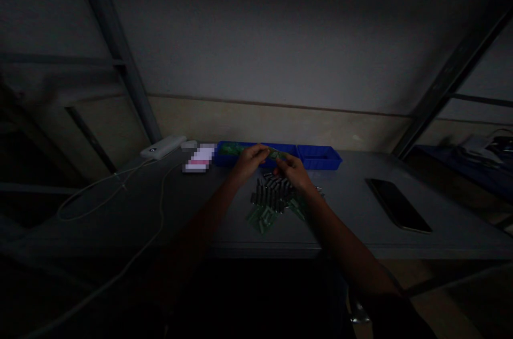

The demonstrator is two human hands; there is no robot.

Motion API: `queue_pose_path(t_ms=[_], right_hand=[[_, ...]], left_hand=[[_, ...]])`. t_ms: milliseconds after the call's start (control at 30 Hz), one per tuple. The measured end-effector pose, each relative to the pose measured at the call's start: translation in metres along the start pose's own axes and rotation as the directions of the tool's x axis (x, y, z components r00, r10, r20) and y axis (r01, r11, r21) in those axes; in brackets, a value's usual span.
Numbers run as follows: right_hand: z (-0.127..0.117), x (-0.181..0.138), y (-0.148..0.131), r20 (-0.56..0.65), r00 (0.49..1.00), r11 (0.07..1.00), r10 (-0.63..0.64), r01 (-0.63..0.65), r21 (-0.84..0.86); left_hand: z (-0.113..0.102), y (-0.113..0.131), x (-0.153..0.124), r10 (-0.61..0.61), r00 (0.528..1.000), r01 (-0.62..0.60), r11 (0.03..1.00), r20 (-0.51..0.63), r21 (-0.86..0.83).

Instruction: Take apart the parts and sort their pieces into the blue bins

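Observation:
Between my two hands is a small green plastic bag, raised in front of the blue bins. My left hand pinches its left end, and my right hand grips its right end. What the bag holds is too dark to make out. Below my hands, many small metal parts lie in rows on the table. In front of them rests a green bag with pieces in it. Another green bag lies partly behind my right forearm.
A blue bin with green bags stands at the back, beside a second blue bin. A dark phone lies right on the grey table. At left are a lit, blurred-out screen, a white power strip and trailing cables.

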State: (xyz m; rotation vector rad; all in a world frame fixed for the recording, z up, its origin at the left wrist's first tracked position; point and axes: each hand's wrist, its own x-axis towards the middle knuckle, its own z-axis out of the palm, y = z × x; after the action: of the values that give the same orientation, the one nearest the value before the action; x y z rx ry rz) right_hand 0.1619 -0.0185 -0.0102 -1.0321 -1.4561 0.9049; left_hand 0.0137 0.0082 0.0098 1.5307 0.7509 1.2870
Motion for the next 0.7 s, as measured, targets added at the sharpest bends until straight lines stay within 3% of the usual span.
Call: queue_pose_path(t_ms=[133, 233, 367, 500, 633, 700], right_hand=[[-0.005, 0.003, 0.007, -0.121, 0.986, 0.989, -0.115, 0.102, -0.106], [-0.005, 0.002, 0.007, -0.091, 0.972, 0.953, -0.215, 0.189, -0.237], [-0.001, -0.005, -0.001, 0.027, 0.963, 0.901, -0.27, 0.262, -0.345], [-0.002, -0.009, -0.012, 0.047, 0.979, 0.907, -0.2, 0.203, -0.369], [-0.006, -0.01, -0.016, -0.036, 0.986, 0.912, -0.165, 0.139, -0.385], [-0.007, -0.01, -0.018, -0.094, 0.982, 0.912, -0.167, 0.117, -0.394]], left_hand=[[0.001, -0.002, 0.0, -0.137, 0.99, 0.139, 0.971, 0.027, -0.195], [0.004, 0.0, -0.001, -0.231, 0.973, 0.225, 0.92, 0.018, -0.32], [0.0, 0.001, 0.001, -0.224, 0.972, 0.209, 0.962, -0.069, -0.173], [-0.022, 0.0, 0.011, -0.065, 0.925, 0.105, 0.99, -0.373, 0.09], [-0.048, -0.005, 0.02, -0.003, 0.86, 0.021, 0.999, -0.511, 0.03], [-0.055, -0.009, 0.022, -0.043, 0.86, 0.057, 0.998, -0.508, 0.011]])
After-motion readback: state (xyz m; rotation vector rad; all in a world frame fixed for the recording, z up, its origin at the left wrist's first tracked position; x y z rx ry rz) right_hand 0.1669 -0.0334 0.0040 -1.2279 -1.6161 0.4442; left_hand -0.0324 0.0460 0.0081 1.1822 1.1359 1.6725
